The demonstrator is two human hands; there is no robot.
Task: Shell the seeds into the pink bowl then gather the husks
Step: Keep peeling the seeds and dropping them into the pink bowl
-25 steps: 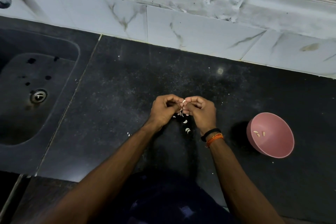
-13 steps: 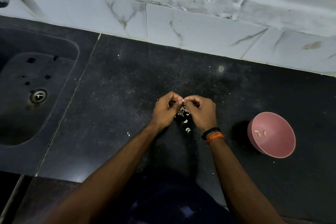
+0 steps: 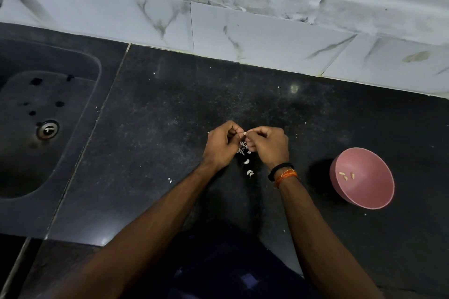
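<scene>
Both hands, left hand [image 3: 222,144] and right hand [image 3: 268,144], pinching one seed [image 3: 245,133] mid-frame; husks [image 3: 247,165] on counter [image 3: 158,128] below; pink bowl [image 3: 364,199] right.

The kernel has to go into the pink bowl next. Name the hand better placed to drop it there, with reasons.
Right. The right hand already pinches the seed together with the left hand, and the pink bowl sits on the right side of the counter, so the left would have to cross over.

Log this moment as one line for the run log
step: shelling | left hand and right hand: pinching one seed together | pink bowl: three kernels inside | husks: loose on counter
</scene>
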